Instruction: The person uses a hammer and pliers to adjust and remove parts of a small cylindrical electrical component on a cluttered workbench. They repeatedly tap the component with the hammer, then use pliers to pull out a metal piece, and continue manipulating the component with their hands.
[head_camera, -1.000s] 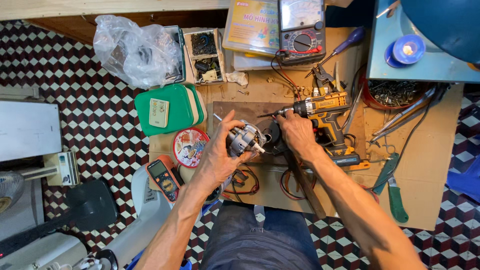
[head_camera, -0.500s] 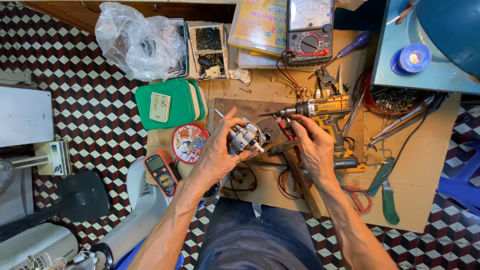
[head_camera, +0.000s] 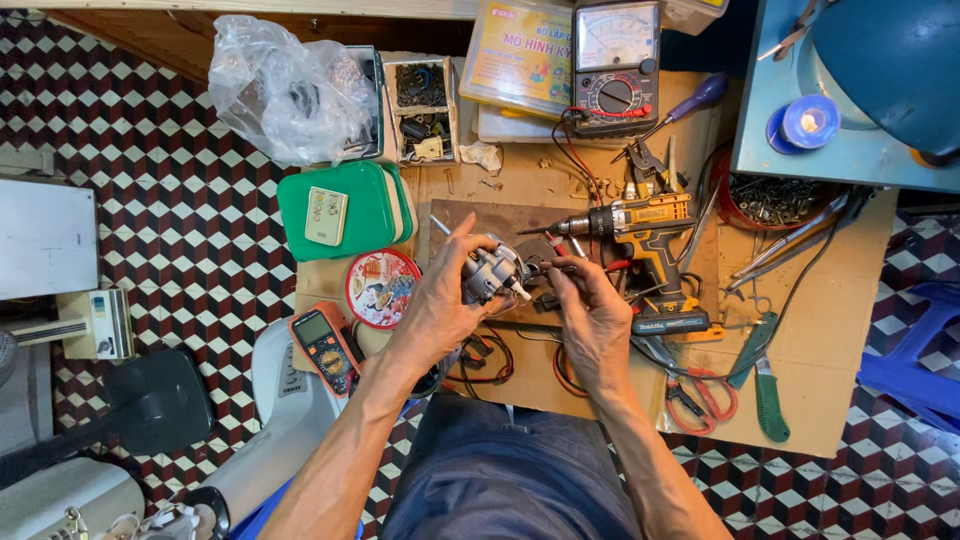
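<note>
The left hand (head_camera: 440, 305) grips a small grey motor (head_camera: 490, 272) while the right hand (head_camera: 592, 318) pinches its dark wiring (head_camera: 545, 268) beside the cordless drill (head_camera: 640, 235).

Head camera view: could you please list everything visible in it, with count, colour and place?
Small motor: one, grey metal, centre, in the left hand.
Cordless drill: one, yellow and black, right of the motor.
Analogue meter: one, grey, top centre.
Digital meter: one, orange, left of the board.
Green lidded box: one, with a white remote on it.
Round tin: one, red.
Plastic bag: one, clear, top left.
Scissors: one, red handles, lower right.
Left hand: grips the motor.
Right hand: fingertips at the motor's end.
</note>
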